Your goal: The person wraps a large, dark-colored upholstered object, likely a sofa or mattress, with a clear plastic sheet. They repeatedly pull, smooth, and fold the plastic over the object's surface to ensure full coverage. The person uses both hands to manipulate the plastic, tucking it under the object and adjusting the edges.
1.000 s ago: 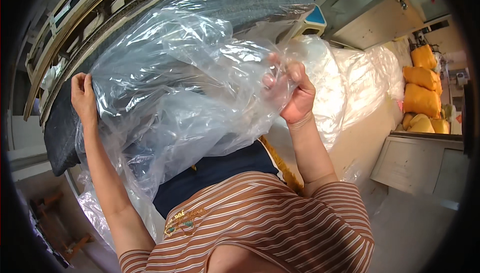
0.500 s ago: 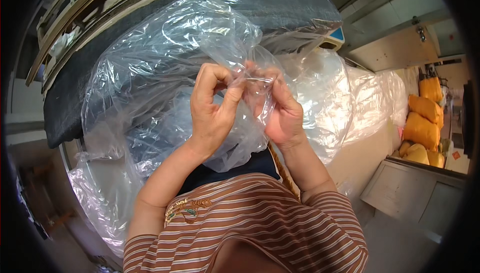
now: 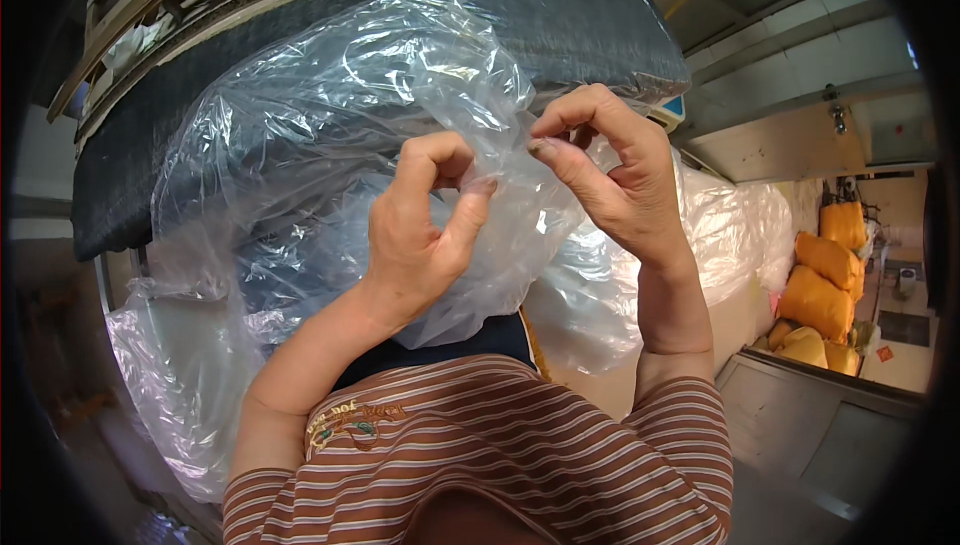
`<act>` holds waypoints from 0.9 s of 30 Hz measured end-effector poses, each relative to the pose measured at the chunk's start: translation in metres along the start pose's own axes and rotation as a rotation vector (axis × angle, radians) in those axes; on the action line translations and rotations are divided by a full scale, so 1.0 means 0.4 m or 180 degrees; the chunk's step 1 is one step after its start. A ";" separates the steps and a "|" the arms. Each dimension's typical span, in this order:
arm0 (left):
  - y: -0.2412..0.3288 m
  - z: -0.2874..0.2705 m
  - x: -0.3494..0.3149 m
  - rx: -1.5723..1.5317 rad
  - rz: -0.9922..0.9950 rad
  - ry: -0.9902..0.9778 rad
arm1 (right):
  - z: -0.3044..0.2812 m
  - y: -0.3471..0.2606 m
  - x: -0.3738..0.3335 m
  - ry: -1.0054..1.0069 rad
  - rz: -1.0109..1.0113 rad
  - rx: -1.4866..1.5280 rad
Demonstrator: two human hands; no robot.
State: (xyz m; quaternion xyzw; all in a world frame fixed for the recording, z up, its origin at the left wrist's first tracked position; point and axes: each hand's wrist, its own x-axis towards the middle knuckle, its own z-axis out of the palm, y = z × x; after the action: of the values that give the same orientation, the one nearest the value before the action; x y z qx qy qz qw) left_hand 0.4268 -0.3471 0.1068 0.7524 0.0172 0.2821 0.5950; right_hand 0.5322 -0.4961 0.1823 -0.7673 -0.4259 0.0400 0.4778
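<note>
A large sheet of clear plastic film [image 3: 300, 175] lies crumpled in front of me, draped over the dark surface and hanging down at the near left. With thumb and forefinger my left hand [image 3: 420, 220] pinches a gathered part of it near the middle. My right hand [image 3: 620, 175] is closed in a pinch on the film a short way to the right, its fingertips at an edge of the plastic. Between the two hands the film is loosely stretched; its exact edge is hard to make out.
The long dark padded surface [image 3: 580, 25] runs across the far side, with wooden rails [image 3: 150, 30] behind it. More shiny film [image 3: 740, 235] covers a table to the right. Orange bundles [image 3: 820, 295] are stacked beyond, beside a grey cabinet [image 3: 800, 425].
My hands, close together before, are now apart. The right hand has moved up and to the right and turned, still pinching. The left hand has shifted slightly left.
</note>
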 end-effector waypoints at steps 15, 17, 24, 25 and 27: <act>0.016 -0.051 0.026 0.0429 0.0643 -0.0586 | -0.014 -0.027 0.089 -0.0624 -0.0474 -0.0055; 0.018 -0.056 0.029 0.0398 0.0659 -0.0643 | -0.021 -0.030 0.100 -0.0787 -0.0605 -0.0272; 0.024 -0.085 0.037 0.0381 0.0593 -0.0811 | -0.041 -0.046 0.127 -0.1233 -0.0625 -0.0408; 0.030 -0.088 0.043 0.0440 0.0571 -0.0775 | -0.042 -0.048 0.132 -0.1206 -0.0591 -0.0497; 0.033 -0.088 0.045 0.0297 0.0292 -0.0478 | -0.041 -0.052 0.142 -0.1155 -0.0531 -0.0669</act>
State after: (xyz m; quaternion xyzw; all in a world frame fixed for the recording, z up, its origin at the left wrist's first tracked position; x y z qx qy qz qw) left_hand 0.4219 -0.3131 0.1305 0.7983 -0.0487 0.2508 0.5453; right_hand 0.5630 -0.4645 0.2267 -0.7552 -0.5687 0.0932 0.3124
